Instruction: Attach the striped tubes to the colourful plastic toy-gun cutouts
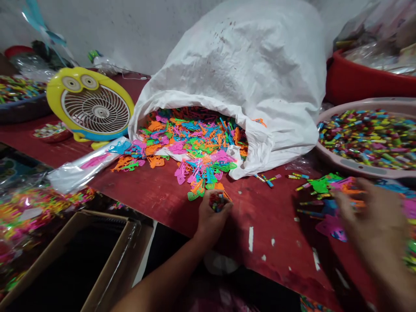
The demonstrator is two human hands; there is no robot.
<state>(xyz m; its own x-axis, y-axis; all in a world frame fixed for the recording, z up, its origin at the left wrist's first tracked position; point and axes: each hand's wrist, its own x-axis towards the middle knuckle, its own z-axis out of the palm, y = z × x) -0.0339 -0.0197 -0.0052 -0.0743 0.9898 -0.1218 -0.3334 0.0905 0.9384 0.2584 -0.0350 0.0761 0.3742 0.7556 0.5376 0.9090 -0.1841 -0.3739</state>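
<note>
My left hand [212, 215] rests on the red table [156, 195], its fingers closed round a small bundle of colourful pieces [217, 202], just below a spill of bright plastic toy pieces [195, 151]. These pour from the mouth of a big white woven sack [247, 73] lying on its side. My right hand [373, 216] is blurred at the right, hovering over a smaller pile of plastic pieces [328, 190]; its fingers seem spread, but what they hold is unclear.
A pink basin [354, 167] full of small coloured sticks sits at the right, a red tub [354, 80] behind it. A yellow cartoon-faced fan [91, 108] stands at the left, a clear packet [81, 169] beside it. An open cardboard box [81, 260] lies below the table edge.
</note>
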